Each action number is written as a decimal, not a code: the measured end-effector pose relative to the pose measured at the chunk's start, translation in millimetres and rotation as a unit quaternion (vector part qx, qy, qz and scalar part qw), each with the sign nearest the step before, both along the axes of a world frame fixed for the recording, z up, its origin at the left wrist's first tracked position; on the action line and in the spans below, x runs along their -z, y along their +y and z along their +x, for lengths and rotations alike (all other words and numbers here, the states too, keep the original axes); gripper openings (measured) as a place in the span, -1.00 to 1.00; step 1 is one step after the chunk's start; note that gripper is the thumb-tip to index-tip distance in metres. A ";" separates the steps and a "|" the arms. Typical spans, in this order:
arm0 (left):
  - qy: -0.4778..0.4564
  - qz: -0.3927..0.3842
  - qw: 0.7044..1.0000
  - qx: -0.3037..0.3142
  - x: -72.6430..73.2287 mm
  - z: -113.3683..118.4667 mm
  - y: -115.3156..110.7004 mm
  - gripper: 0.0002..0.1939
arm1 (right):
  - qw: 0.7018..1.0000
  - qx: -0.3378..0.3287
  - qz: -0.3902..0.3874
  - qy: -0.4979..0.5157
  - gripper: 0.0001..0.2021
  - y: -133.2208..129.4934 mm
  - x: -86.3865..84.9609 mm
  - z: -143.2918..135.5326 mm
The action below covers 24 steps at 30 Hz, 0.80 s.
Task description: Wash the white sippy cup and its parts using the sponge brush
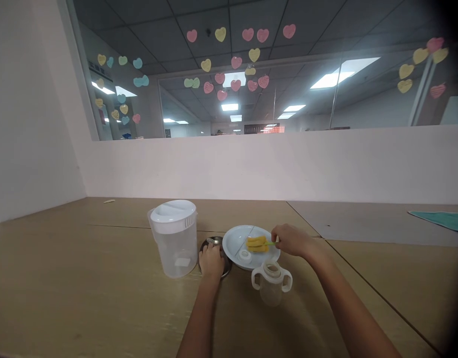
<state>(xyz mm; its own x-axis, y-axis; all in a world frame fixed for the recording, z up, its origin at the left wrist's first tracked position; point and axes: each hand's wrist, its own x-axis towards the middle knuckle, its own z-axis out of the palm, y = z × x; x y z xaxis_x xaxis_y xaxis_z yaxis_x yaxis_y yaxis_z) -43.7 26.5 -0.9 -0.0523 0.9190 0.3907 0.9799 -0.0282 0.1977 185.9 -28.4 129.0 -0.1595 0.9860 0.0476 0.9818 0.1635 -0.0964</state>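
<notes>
My right hand [287,239] is closed on the green handle of a yellow sponge brush [257,243], whose head is over the white plate [232,238]. A small white ring-shaped cap [245,256] lies on that plate. Just left of it, my left hand [211,259] is at a dark metal dish [227,267]; its fingers reach over the dish near a small shiny piece [211,241], and whether they grip anything is unclear. In front of the plate stands a clear bottle [271,288] with two white handles and an open top.
A clear plastic pitcher [178,248] with a white lid stands left of the dish. A teal cloth [441,220] lies at the far right of the table [102,288]. Behind the table is a low wall [199,166] beneath a window with heart-shaped notes.
</notes>
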 end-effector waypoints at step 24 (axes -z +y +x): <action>-0.108 0.207 0.970 0.075 -20.7 11.6 -11.2 -0.73 | 0.995 0.051 0.054 -0.067 -0.69 18.7 13.7 -11.5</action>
